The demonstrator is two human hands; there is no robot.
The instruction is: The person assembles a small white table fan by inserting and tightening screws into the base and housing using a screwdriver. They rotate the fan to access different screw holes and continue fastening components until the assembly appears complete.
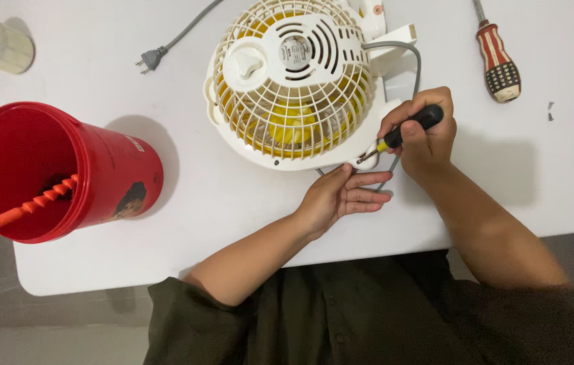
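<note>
Cream plastic fan [294, 81] lies face down on the white table [219, 216]. Right hand [425, 135] grips a black-handled screwdriver [405, 132] at its rim; left hand [341, 199] rests open and flat just beside.

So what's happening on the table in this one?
A person has a small cream fan lying face-down on a white table. The right hand holds a black-and-yellow screwdriver with its tip at the fan's lower rim, while the left hand rests at the rim's edge. A second screwdriver and a red bucket lie nearby.
</note>
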